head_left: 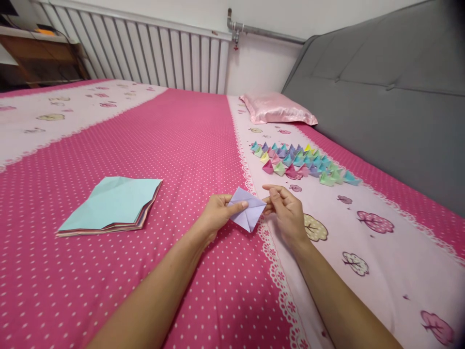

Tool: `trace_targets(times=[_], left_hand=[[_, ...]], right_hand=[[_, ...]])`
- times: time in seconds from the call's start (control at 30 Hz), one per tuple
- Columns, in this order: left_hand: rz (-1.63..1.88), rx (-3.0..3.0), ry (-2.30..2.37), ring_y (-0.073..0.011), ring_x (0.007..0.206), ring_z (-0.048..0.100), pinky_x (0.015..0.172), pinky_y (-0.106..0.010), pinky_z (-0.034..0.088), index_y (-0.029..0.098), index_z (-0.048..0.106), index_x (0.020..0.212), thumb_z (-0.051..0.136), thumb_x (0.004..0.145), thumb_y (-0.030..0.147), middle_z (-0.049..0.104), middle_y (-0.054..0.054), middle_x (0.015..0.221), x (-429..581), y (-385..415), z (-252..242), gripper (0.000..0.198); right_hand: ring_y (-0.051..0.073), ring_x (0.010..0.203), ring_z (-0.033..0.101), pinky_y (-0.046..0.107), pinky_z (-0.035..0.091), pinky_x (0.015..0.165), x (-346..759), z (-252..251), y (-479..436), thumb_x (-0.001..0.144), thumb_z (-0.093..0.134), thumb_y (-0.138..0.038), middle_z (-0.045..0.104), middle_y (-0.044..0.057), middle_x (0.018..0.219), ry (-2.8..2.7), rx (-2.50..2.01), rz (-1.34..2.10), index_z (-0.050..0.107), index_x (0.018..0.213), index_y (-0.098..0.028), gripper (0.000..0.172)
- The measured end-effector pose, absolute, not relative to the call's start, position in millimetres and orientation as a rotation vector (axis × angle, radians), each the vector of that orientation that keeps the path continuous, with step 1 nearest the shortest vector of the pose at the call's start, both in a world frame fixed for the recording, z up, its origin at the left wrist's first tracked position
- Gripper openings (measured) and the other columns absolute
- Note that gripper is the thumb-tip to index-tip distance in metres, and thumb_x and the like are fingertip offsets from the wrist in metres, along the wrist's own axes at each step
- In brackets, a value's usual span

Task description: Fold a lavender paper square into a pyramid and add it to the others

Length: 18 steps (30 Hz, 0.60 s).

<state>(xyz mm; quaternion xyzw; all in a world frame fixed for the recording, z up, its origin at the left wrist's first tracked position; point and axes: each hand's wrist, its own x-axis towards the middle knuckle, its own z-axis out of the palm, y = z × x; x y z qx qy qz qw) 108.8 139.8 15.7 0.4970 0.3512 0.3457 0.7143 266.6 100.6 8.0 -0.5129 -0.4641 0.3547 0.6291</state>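
The left hand [217, 213] pinches a lilac folded paper [250, 216], roughly diamond-shaped and sharply creased into triangular flaps, its thumb flat on the face. The right hand [288, 213], fingers bent, is at the paper's right-hand corner; its fingertips are partly hidden, so I cannot tell whether they grip it. The paper is over the lacy printed border of the bed cover [189, 131], well in from the bed's right edge. Toward that edge, near the padded grey headboard [381, 68], pointed little paper pieces [290, 171] stand in pastel rows. Beyond them, by the bed's far right corner, lies a satiny pink pillow [276, 109]. On the dotted left part lies a stack of paper sheets [112, 198], pale blue on top, wavy-edged.
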Motion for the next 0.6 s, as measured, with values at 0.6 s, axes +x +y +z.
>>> trace_targets(times=[0.6], left_hand=[[0.798, 1.253, 0.800, -0.0093, 0.052, 0.050, 0.050, -0.023, 0.036, 0.008, 0.067, 0.075, 0.068, 0.066, 0.041, 0.061, -0.006, 0.065, 107.3, 140.9, 14.5, 0.035]], right_hand=[[0.013, 0.059, 0.059, 0.025, 0.046, 0.058, 259.1, 9.4, 97.7, 0.060, 0.077, -0.030, 0.065, 0.000, 0.065, -1.007, -1.066, 1.250, 0.066, 0.077, -0.016, 0.025]])
